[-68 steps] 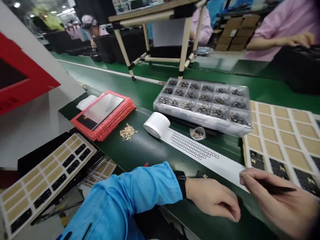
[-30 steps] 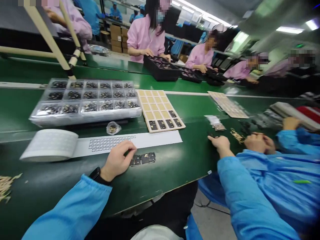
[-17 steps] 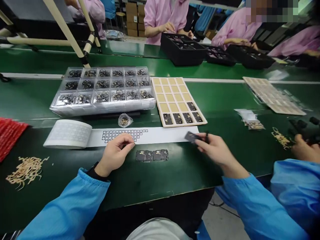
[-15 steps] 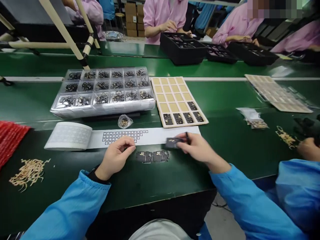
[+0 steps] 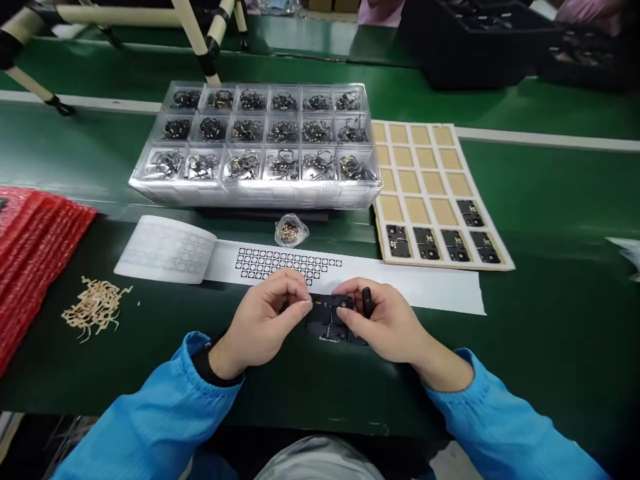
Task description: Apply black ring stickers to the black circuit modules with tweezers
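Observation:
My left hand [image 5: 270, 317] is closed, thumb and forefinger pinched at the left edge of flat black plastic parts with gold contacts. Whatever is in the pinch is too small to make out. My right hand [image 5: 385, 320] grips a black electronic part [image 5: 327, 310] between thumb and fingers. A dark rod-like tool [image 5: 368, 303] also sticks up between its fingers. Another such part seems to lie beneath, but overlap hides where each ends. Behind the hands runs a white strip of stickers [image 5: 430, 283] with black square outlines, unrolled from a roll [image 5: 160, 250].
A clear compartment box [image 5: 255, 193] holds small black cable-like parts. Right of it lies a cardboard tray [image 5: 435, 210] with several black parts. A small bag of metal pieces [image 5: 291, 231], tan scraps [image 5: 97, 307], red bubble wrap [image 5: 40, 260] and black bins [image 5: 475, 53] are around.
My right hand has moved left with the black part, bringing it over the parts on the table beside my left hand. The head view has tilted down and closer.

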### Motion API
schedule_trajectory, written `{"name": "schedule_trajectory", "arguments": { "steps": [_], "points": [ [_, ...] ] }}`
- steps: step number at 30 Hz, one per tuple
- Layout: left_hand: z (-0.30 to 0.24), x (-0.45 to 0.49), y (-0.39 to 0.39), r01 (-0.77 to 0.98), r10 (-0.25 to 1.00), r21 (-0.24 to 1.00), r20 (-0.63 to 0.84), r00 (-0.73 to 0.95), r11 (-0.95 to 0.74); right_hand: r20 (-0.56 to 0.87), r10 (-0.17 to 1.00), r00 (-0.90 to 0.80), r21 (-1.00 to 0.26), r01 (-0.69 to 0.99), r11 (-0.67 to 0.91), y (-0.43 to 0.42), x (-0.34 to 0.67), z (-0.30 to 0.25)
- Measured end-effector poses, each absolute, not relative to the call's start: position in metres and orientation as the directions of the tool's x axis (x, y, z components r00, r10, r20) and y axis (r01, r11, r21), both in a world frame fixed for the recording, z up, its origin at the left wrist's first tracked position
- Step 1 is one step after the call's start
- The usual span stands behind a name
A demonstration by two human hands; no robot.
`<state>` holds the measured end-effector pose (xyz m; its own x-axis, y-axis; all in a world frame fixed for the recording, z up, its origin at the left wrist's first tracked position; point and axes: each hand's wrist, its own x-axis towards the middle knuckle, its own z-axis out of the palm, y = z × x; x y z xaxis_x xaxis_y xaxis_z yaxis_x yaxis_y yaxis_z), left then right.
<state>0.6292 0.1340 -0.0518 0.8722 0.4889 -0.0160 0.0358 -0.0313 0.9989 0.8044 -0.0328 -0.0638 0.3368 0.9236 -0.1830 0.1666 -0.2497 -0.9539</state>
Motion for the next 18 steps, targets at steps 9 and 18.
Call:
{"name": "schedule_trajectory", "arguments": {
  "steps": [9,18],
  "points": [
    [-0.05,0.626,0.133,0.078,0.482,0.994,-0.03,0.876,-0.08,-0.086,0.938,0.336,-0.94,0.284,-0.188,-0.043,0.799,-0.064],
    [-0.046,0.625,0.128,0.155,0.39,0.969,-0.071,0.918,-0.19,-0.085,0.933,0.35,-0.95,0.254,-0.182,-0.039,0.791,-0.057]
  ]
}}
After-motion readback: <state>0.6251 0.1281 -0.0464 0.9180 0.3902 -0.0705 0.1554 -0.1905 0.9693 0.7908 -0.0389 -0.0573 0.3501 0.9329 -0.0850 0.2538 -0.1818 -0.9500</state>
